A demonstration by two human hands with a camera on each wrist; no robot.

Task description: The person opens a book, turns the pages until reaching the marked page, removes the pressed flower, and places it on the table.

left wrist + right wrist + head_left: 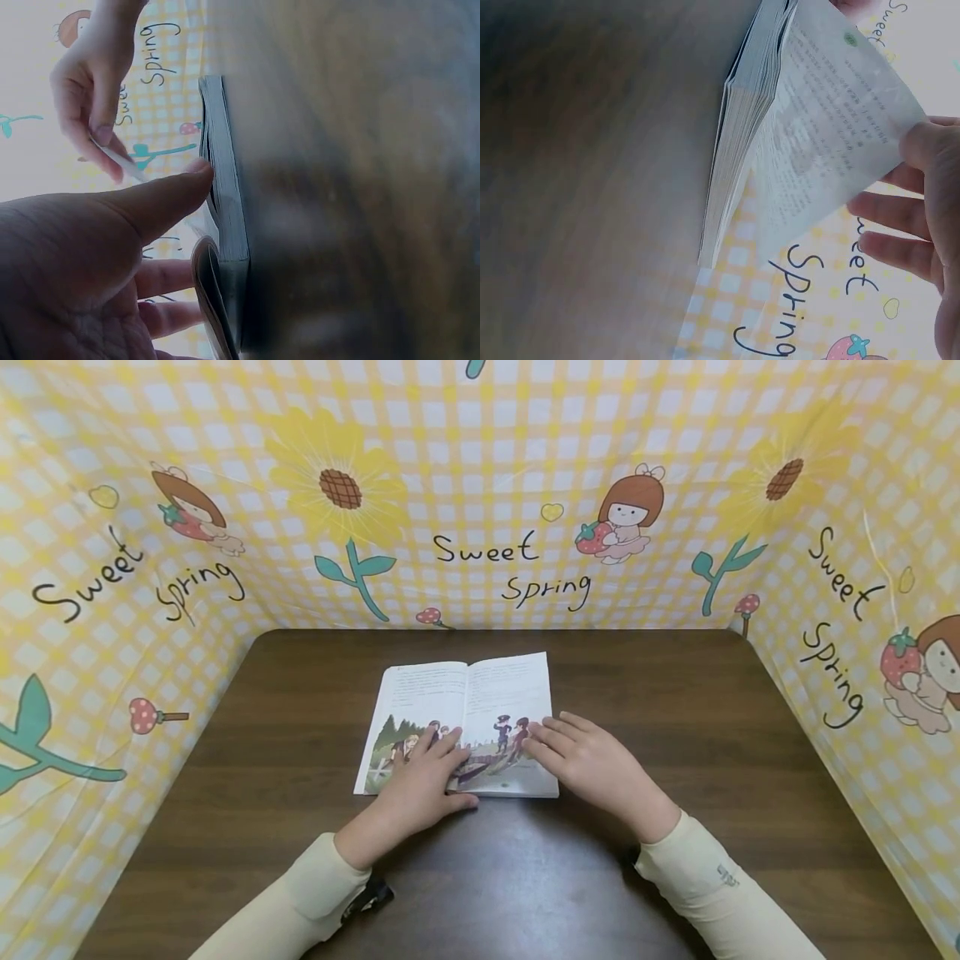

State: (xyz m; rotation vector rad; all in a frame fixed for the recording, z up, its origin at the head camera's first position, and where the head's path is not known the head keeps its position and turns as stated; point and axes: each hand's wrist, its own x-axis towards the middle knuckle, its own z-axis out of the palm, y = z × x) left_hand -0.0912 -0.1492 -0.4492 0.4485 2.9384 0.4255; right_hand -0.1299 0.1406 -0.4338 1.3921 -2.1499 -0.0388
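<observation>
An open book (431, 689) with printed text above a coloured illustration lies on the table. My left hand (422, 781) rests across its lower left part, fingers spread over the picture and thumb near the bottom edge. In the left wrist view, that thumb lies along the edge of the page block. At the book's right side is my right hand (596, 768). The right wrist view shows it pinching the outer corner of a single page (840, 142), which is lifted off the thick stack of pages (739, 127) with its printed side showing.
The brown wooden table (675, 685) extends around the book. A yellow checked cloth (480, 452) with flowers and lettering stands behind and on both sides. Near my left sleeve lies a small black object (369, 897).
</observation>
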